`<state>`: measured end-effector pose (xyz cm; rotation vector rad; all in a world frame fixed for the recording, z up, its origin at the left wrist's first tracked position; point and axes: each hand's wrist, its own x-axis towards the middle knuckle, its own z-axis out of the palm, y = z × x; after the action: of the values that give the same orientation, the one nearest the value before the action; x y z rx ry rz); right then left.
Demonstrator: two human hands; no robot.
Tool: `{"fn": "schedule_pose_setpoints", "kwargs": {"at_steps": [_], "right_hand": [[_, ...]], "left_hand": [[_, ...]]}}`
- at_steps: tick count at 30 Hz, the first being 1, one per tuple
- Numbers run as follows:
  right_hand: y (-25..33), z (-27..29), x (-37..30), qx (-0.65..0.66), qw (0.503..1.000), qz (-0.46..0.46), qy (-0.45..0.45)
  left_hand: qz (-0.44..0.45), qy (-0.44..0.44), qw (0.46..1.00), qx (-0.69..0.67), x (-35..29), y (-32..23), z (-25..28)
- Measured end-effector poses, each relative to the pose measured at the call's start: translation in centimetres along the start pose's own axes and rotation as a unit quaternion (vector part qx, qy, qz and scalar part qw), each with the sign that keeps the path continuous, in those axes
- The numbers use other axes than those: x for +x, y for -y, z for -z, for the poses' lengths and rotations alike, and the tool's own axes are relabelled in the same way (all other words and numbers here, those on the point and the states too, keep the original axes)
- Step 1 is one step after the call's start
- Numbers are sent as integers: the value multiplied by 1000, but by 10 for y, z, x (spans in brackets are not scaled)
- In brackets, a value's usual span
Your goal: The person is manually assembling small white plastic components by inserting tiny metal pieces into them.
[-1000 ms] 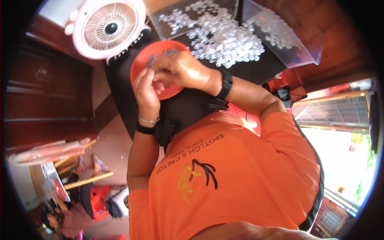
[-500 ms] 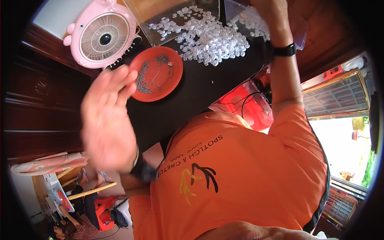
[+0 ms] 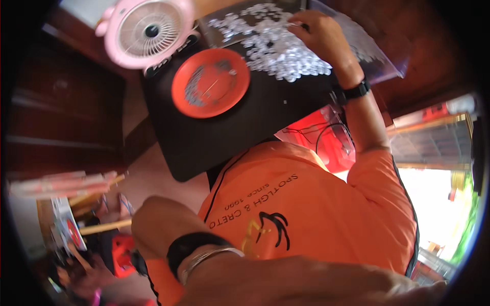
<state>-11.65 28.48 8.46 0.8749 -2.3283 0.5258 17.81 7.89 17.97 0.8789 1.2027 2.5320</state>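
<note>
My right hand (image 3: 324, 43) hangs over the right side of a heap of small white plastic pieces (image 3: 286, 58), its fingers bent and thumb drawn in. Whatever lies between those fingertips is too blurred to make out. My left hand (image 3: 306, 283) is very close to the camera at the lower edge, reaching across the front of the orange shirt; its fingers are hidden and smeared. A black band and a bracelet circle that wrist. Left of the heap sits an orange plate (image 3: 224, 97) with small grey metal pieces (image 3: 194, 89) and a thin pale stick on it.
A black table (image 3: 199, 145) bears the heap and plate. Behind the plate stands a pink fan (image 3: 138, 51). A clear plastic container (image 3: 380, 56) with more white pieces is at the far right. Below the table's right edge is a red bin (image 3: 332, 148) with dark cables.
My left hand has swung from beside the plate down to the lower edge, close to the camera. My right hand has come back from the clear container to the heap. The view has shifted.
</note>
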Motion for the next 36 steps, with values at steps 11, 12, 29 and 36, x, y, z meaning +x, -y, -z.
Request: {"fn": "schedule_pose_setpoints", "kwargs": {"at_steps": [11, 12, 29, 36], "right_hand": [[-5, -41, -6, -27, 986, 28, 162], [-4, -42, -8, -43, 981, 8, 189], [8, -123, 41, 28, 948, 64, 311], [62, -104, 40, 55, 938, 147, 308]], "left_hand": [[147, 121, 968, -163, 25, -6, 22], [163, 138, 961, -178, 27, -7, 22], [-5, -163, 704, 691, -2, 52, 170], [-3, -142, 670, 729, -20, 85, 202]]}}
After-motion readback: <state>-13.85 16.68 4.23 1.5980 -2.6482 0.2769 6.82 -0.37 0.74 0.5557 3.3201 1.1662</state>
